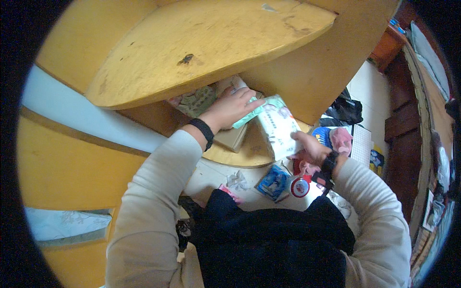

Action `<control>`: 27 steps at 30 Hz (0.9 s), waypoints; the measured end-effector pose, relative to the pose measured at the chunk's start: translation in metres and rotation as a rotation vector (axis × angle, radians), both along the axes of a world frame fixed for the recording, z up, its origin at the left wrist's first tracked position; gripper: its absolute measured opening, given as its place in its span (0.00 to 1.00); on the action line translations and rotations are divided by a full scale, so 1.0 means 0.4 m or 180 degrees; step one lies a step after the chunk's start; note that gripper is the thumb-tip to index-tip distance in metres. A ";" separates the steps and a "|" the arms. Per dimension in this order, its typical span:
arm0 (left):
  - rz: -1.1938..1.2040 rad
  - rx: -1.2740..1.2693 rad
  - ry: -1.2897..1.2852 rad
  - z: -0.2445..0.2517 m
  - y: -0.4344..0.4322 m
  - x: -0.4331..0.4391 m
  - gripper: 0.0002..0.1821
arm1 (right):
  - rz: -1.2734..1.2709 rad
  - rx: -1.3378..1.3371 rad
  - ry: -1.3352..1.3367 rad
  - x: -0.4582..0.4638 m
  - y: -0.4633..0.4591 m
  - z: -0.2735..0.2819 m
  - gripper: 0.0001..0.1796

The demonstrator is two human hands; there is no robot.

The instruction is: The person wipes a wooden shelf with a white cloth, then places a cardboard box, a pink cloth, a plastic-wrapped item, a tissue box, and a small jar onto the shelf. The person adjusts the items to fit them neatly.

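Note:
My right hand [312, 147] grips the lower right edge of a white soft pack [279, 126] with printed flowers and writing, perhaps tissues. The pack is tilted over the rounded lower shelf [257, 149] of a yellow wooden unit. My left hand [230, 108] reaches under the upper shelf, its fingers closed over a mint-green packet [247, 117] beside the white pack. Below that hand lies a beige box or book [232, 138]. Deeper in the compartment are a floral-patterned item [198, 100] and another white pack [232, 83], partly hidden by my left hand.
The stained upper shelf [212, 46] overhangs my left hand. On the tiled floor lie a blue packet [273, 182], a crumpled tissue [237, 180] and a red-rimmed round container [300, 187]. Further right are a pink item [341, 140], a gridded white sheet [361, 145] and a black plastic bag [345, 108].

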State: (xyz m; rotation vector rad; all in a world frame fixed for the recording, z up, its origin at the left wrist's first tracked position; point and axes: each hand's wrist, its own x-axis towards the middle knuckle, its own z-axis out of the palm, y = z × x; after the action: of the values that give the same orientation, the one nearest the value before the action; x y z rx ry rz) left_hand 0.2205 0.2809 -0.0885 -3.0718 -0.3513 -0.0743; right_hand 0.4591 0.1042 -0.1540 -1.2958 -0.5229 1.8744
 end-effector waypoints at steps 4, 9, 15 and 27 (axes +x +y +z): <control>0.0264 0.0108 -0.0282 0.005 -0.024 0.002 0.41 | 0.0094 -0.0539 0.0457 -0.016 -0.104 -0.005 0.27; 0.0415 0.0410 -0.0382 0.021 -0.054 0.018 0.43 | 0.2246 0.0280 -0.1651 -0.039 -0.023 -0.039 0.39; 0.0460 0.0525 -0.0563 0.053 -0.083 0.014 0.37 | 0.0694 0.0617 -0.5029 0.036 0.038 -0.116 0.45; 0.0420 0.0796 -0.0703 0.135 -0.133 0.010 0.27 | -0.0397 0.0103 -0.0674 0.104 -0.026 -0.095 0.26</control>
State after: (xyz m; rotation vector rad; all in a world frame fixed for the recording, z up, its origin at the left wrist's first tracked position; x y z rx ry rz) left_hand 0.2247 0.2277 -0.0344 -2.7901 -0.5110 -0.4204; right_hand 0.5007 0.0939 -0.1919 -1.4800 -0.5659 1.6306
